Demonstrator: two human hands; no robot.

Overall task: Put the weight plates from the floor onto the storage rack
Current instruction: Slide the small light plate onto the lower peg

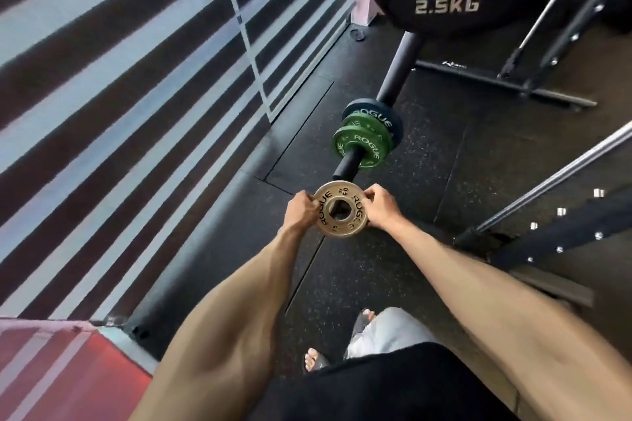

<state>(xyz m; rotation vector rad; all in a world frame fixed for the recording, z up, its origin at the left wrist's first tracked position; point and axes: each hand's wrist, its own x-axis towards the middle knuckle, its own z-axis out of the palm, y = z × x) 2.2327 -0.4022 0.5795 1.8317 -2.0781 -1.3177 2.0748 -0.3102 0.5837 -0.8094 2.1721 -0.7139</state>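
A small tan ROGUE plate (355,214) is held upright in front of me, its hole facing the free end of a black storage peg (350,164). My left hand (301,210) grips its left rim and my right hand (383,207) pinches its right rim. The plate sits just short of the peg's tip, apart from it. Further up the peg sit two green ROGUE plates (360,143) and a dark blue one (371,109) behind them. A large black 2.5KG plate (444,7) hangs at the peg's far end.
A striped wall (136,79) runs along the left. Black rack frame legs (513,82) and a slanted steel upright (547,191) stand on the right. Dark rubber floor (444,154) lies below. My feet (314,359) are near the bottom edge.
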